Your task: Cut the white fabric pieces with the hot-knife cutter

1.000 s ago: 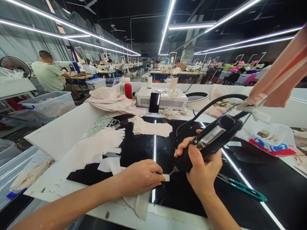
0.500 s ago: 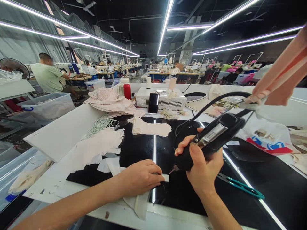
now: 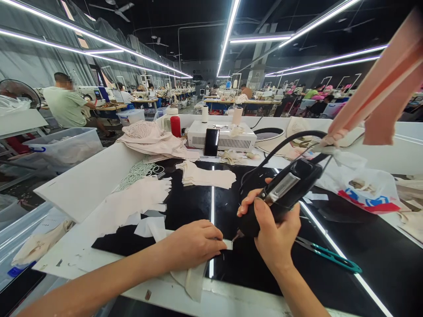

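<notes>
Running this from afar, I've got the left hand (image 3: pixel 198 244) closed down on a little white strip (image 3: pixel 228 244), its end poking past the fingertips over the glossy black tabletop (image 3: pixel 187 207). Right hand (image 3: pixel 274 233) is wrapped round a chunky black tool (image 3: pixel 284 187), tip right by the strip's end; can't tell if they're touching. Teal-handled snips (image 3: pixel 322 249) lie near the right wrist, pale fabric stack (image 3: pixel 209 177) farther back.
</notes>
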The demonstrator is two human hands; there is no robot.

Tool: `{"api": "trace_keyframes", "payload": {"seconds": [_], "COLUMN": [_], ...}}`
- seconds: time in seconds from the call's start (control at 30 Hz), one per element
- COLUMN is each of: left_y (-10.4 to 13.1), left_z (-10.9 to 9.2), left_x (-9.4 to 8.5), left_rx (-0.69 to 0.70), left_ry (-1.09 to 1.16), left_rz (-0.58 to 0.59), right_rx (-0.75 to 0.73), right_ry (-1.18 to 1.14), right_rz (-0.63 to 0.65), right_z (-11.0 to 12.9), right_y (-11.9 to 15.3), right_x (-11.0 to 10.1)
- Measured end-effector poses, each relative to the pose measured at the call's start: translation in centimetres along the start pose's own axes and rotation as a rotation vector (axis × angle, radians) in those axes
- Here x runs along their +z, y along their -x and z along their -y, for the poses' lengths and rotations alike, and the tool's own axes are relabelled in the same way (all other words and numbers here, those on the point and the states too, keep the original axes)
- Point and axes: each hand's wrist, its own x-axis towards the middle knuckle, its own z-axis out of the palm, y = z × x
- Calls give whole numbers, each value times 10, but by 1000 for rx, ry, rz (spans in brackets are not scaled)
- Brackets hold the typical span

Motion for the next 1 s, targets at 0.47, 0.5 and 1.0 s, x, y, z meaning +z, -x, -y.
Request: {"api": "trace_keyframes", "payload": {"seconds": [0.47, 0.5, 1.0], "left_y": [1, 2, 4], "left_z": [1, 2, -3], "left_x": [3, 3, 0], "left_rx": [10, 3, -152], "left_ry": [16, 18, 100], "left_rz": [-12, -8, -48], "right_rx": [37, 41, 7], "right_ry": [-31, -24, -40], "right_rz": [11, 10, -8], "right_z": [7, 7, 0], "right_y": [9, 9, 3], "right_x": [-2, -2, 0]}}
